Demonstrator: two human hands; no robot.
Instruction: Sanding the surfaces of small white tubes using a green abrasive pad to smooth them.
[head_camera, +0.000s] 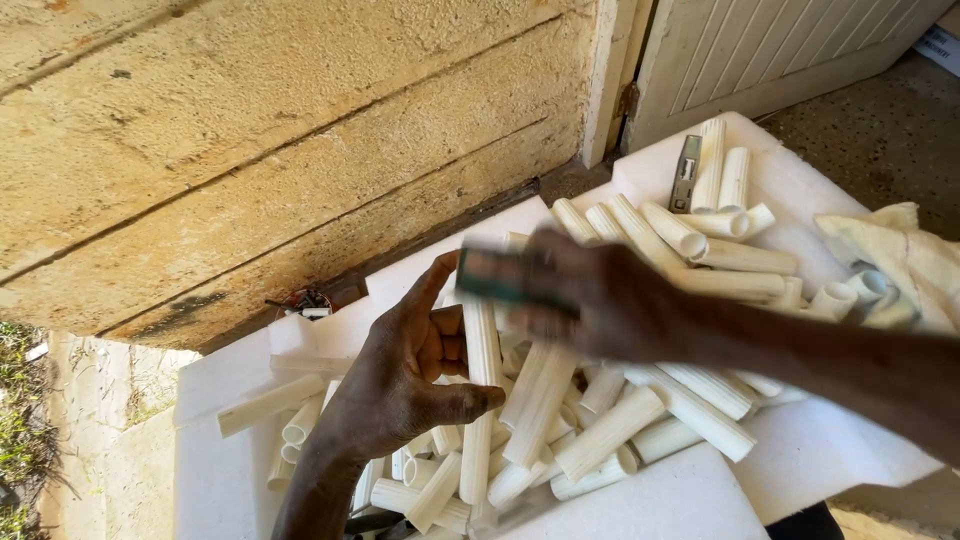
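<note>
My left hand (405, 375) grips a long white ribbed tube (482, 345), held roughly upright over a heap of similar tubes. My right hand (590, 295) is blurred by motion and holds a small green block (490, 277) against the tube's upper end. Below both hands lies the heap of white ribbed tube pieces (620, 420), spread across white foam slabs (700, 500).
More tube pieces (715, 225) lie at the back right beside a flat grey metal tool (686, 172). A crumpled cream cloth (905, 255) sits at the right. A rough tan wall (260, 140) runs behind, with a pale door (780, 45) at the top right.
</note>
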